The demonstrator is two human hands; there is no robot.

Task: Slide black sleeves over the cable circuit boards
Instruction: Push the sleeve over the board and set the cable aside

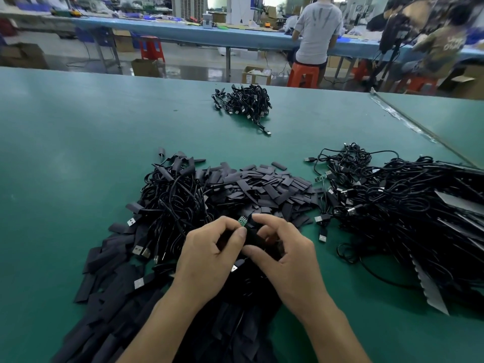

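A small green circuit board on a black cable sticks up between my two hands, just above a black sleeve held below it. My left hand pinches the board's lower end with thumb and forefinger. My right hand curls its fingers round the sleeve from the right. Whether the sleeve's mouth sits on the board's end is hidden by my fingers. A heap of loose flat black sleeves lies just beyond my hands.
Tangled black USB cables lie left of the sleeves, and a larger cable mass fills the right. A small cable bundle sits further back on the green table. More sleeves spread at front left. People sit at a far bench.
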